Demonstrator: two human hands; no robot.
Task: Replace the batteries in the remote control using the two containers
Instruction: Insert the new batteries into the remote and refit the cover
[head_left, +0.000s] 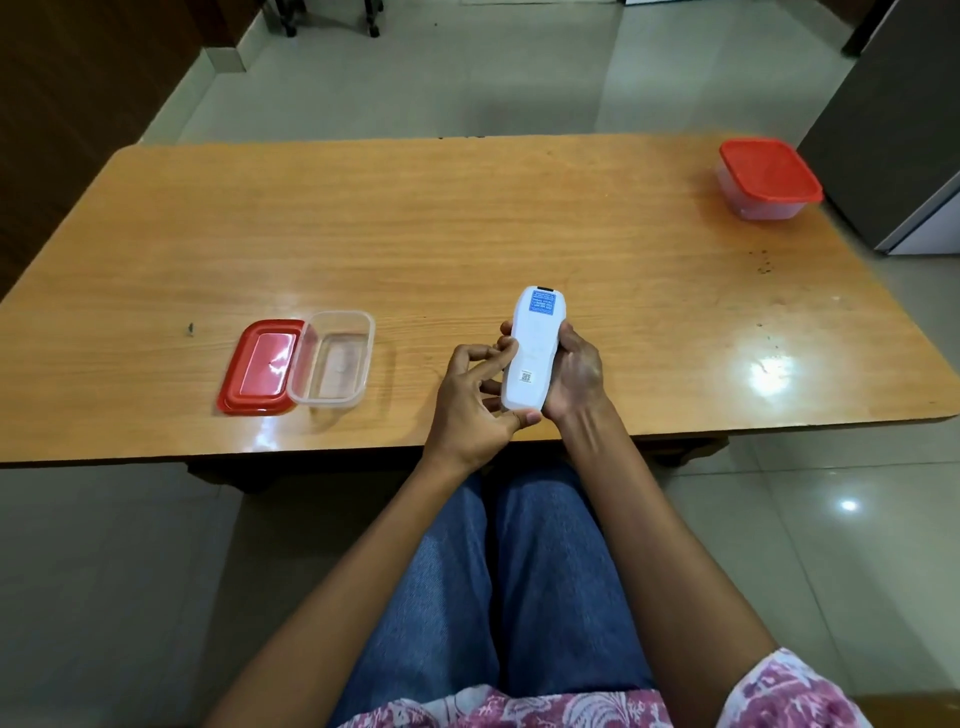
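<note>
Wooden table (467, 223) is carrying everything, with the person sitting at its near edge, knees under it. Closed container (769, 176), red lid on, is sitting at the far right corner, well apart from the work; whether batteries are lying inside, I cannot tell. Open container (370, 343) is standing at the near left, looking empty, its red lid (262, 366) lying upturned and touching its left side, probably laid ready to take whatever is coming out. White remote (532, 353) is being held just above the table's near edge, between both hands, back facing up so the battery cover is reachable, blue sticker end pointing away. Right hand (574, 371) is wrapping the remote's right side, fingers curling under and round it, acting as the clamp. Left hand (470, 405) is working the near end, fingers bent against the left edge and the left thumb (522, 417) pressing the bottom tip — a pinching hold, seemingly readying to slide the cover. Cover is looking closed, so the swap is barely starting.
</note>
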